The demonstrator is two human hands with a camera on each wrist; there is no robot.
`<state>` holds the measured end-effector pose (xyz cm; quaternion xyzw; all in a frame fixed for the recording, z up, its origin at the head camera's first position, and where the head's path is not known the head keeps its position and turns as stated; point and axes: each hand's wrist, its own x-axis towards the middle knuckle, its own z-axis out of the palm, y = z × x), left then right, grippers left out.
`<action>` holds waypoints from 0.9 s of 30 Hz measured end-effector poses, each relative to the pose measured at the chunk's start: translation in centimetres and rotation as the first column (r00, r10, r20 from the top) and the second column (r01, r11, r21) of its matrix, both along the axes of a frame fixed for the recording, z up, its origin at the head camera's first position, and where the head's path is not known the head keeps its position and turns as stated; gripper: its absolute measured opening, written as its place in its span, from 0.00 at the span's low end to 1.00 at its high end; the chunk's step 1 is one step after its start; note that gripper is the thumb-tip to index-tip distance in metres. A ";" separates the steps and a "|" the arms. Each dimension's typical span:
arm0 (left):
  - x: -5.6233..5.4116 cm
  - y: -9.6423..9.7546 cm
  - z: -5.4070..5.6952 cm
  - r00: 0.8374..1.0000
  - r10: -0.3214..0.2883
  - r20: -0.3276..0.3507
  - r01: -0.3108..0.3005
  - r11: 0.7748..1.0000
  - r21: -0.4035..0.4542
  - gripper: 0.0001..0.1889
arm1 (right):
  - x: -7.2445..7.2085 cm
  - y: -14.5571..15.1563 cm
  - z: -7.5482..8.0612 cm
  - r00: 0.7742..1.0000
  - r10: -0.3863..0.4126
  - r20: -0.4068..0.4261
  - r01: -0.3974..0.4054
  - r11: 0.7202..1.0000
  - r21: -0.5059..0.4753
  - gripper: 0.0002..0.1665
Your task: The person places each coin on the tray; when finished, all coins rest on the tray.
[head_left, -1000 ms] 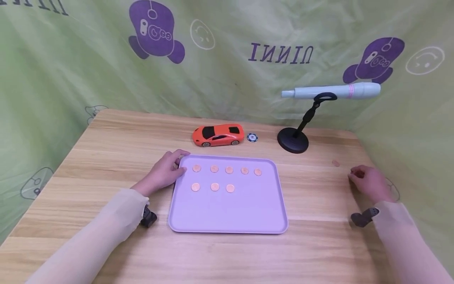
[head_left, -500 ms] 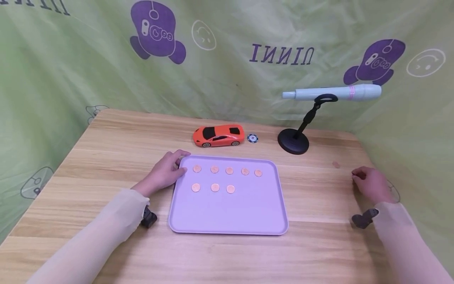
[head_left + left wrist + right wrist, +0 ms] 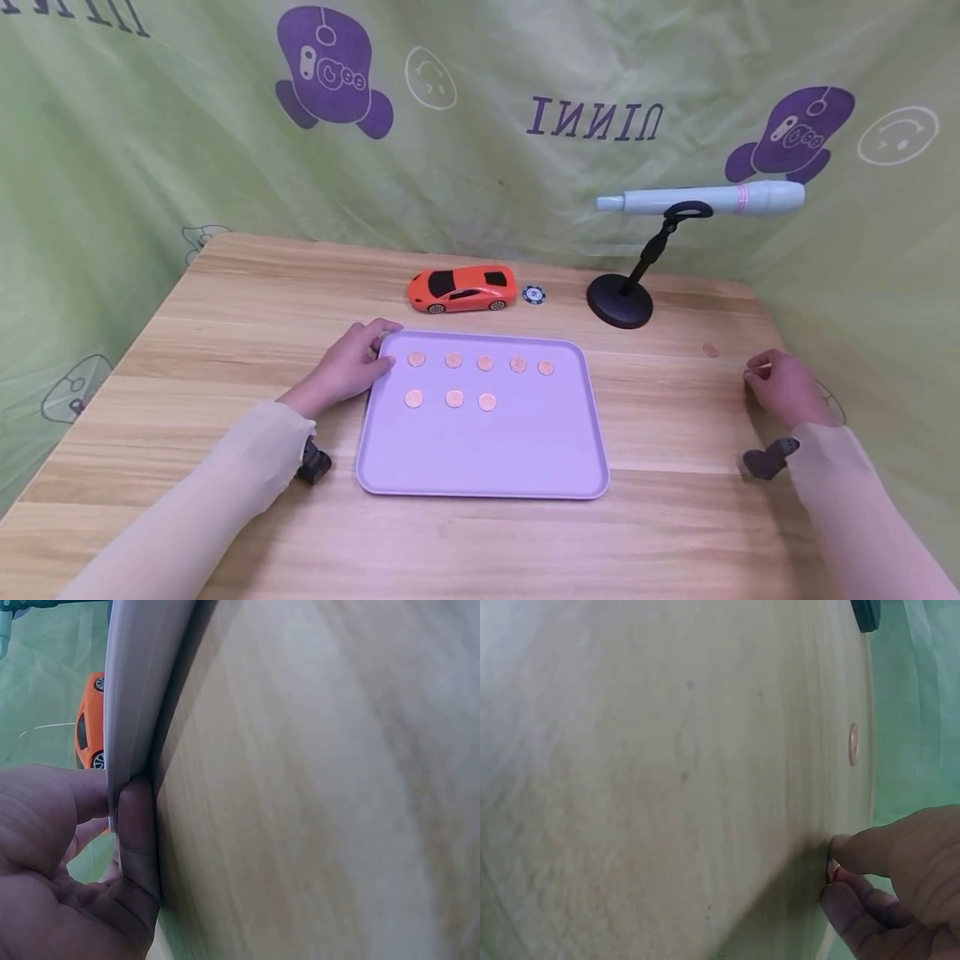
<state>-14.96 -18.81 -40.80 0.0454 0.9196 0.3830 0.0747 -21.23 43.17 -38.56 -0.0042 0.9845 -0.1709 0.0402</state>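
Note:
At its far left corner, the lilac tray (image 3: 525,458) is gripped by my left hand (image 3: 341,367). In the left wrist view the thumb and fingers pinch the tray's rim (image 3: 139,682) from both sides. Several copper coins (image 3: 454,398) lie on the tray in two rows. Near the table's right edge, my right hand (image 3: 787,390) is low at the wood. Its thumb and fingers pinch a copper coin (image 3: 834,870), mostly hidden by the fingertips. Another copper coin (image 3: 853,745) lies flat on the table just beyond this hand.
Behind the tray stand an orange toy car (image 3: 462,288) and a blue-and-white poker chip (image 3: 534,295). A pale blue microphone (image 3: 701,200) rests on a black stand (image 3: 620,300) at the back right. Green printed cloth (image 3: 480,167) hangs around the table (image 3: 660,533).
My right hand has shifted slightly to the right along the table. The left hand stays on the tray corner, and the coins on the tray have not moved.

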 end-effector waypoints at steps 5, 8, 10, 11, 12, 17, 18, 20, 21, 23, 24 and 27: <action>0.1 -0.1 0.0 1.000 -0.001 -0.003 0.001 1.000 0.001 0.25 | 0.1 0.4 0.3 0.999 0.013 0.042 -0.012 1.000 -0.010 0.19; 0.1 0.0 0.0 1.000 0.001 0.002 -0.001 1.000 0.003 0.26 | 0.2 0.6 0.4 0.998 0.009 0.070 -0.007 1.000 -0.022 0.22; 0.1 0.1 0.0 1.000 0.001 0.002 -0.001 1.000 0.006 0.26 | 0.3 0.7 0.4 0.996 0.000 0.090 0.003 0.999 -0.033 0.24; 0.1 0.1 0.0 1.000 0.000 0.002 0.000 1.000 0.007 0.26 | 0.3 0.8 0.4 0.995 -0.003 0.095 0.007 0.999 -0.035 0.24; 0.1 0.1 0.0 1.000 -0.002 0.001 0.002 1.000 0.008 0.26 | 0.4 0.9 0.4 0.995 -0.005 0.097 0.009 0.999 -0.038 0.24; 0.2 0.1 0.0 1.000 -0.003 -0.004 0.003 1.000 0.003 0.25 | 0.4 1.0 0.3 0.998 0.001 0.055 0.001 0.999 -0.046 0.21; 0.2 0.1 0.0 1.000 -0.002 -0.006 0.002 1.000 0.002 0.25 | 0.5 1.0 0.2 0.999 0.001 0.047 0.001 0.999 -0.047 0.20; 0.2 0.1 -0.1 1.000 -0.002 -0.008 0.002 1.000 0.001 0.25 | 0.5 1.0 0.1 0.999 -0.004 0.034 0.006 0.999 -0.048 0.19; 0.2 0.1 0.0 1.000 -0.002 -0.009 0.002 1.000 0.001 0.25 | 0.6 1.0 0.1 0.999 -0.010 0.033 0.012 0.998 -0.054 0.18; 0.2 0.1 0.0 1.000 -0.004 -0.010 0.004 1.000 0.001 0.25 | 0.7 1.0 0.0 0.999 -0.031 0.028 0.033 0.998 -0.062 0.19; 0.2 0.1 0.0 1.000 -0.003 -0.011 0.003 1.000 0.002 0.25 | 0.8 1.0 0.0 0.999 -0.042 0.021 0.043 0.997 -0.063 0.19; 0.2 0.1 0.0 1.000 -0.001 -0.010 0.001 1.000 0.003 0.25 | 1.0 0.9 -0.1 0.998 -0.066 0.004 0.066 0.995 -0.072 0.20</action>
